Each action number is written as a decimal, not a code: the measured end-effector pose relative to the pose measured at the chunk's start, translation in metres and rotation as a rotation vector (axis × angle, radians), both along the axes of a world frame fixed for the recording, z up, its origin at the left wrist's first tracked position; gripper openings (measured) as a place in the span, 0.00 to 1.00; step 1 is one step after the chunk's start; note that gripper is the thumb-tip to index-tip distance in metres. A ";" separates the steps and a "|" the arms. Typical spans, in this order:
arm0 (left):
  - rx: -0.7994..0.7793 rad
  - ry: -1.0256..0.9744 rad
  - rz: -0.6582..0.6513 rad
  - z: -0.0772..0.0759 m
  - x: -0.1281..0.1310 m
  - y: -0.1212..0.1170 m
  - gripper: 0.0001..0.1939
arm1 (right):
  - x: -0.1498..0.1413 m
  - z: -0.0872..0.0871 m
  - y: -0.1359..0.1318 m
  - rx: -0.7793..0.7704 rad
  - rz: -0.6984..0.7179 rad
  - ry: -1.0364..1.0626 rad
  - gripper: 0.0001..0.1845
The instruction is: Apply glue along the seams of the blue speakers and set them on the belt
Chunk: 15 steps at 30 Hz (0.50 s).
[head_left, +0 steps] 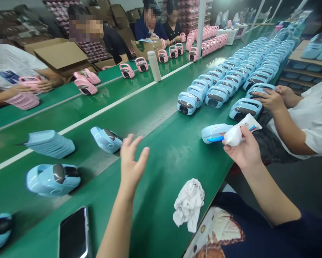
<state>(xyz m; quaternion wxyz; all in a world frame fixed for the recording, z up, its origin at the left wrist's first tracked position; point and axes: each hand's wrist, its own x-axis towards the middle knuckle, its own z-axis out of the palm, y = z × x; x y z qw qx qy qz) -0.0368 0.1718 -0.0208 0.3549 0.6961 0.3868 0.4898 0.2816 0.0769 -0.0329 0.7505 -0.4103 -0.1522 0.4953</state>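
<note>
My left hand [131, 165] is raised over the green table with its fingers spread and nothing in it. Just beyond its fingertips stands a light blue plastic housing [107, 140] with a dark panel. My right hand [248, 152] is closed round a white squeeze tube [249, 123] with printing on it. A bright blue pen-like stick [216, 139] points left from beside the tube; whether I grip it too is unclear. Behind it lies another light blue housing [211, 129]. A crumpled white cloth [190, 202] rests near the table edge, below and between my hands.
A phone [73, 233] lies at lower left, near a blue housing [53, 181] and stacked blue panels [50, 143]. Rows of blue housings [217, 91] fill the far right. A co-worker's hands [273, 98] hold one there. Across the table are a white bottle [153, 66] and pink housings [127, 71].
</note>
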 end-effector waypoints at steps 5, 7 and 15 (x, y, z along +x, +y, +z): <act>-0.005 0.360 -0.323 0.007 0.023 -0.040 0.41 | -0.030 0.028 -0.011 0.171 0.238 -0.128 0.19; -0.002 0.331 -0.390 0.012 0.029 -0.049 0.44 | -0.044 0.038 -0.008 0.224 0.382 -0.182 0.20; 0.217 0.051 -0.170 0.006 0.027 -0.082 0.29 | -0.092 0.071 0.000 0.405 1.046 -0.140 0.22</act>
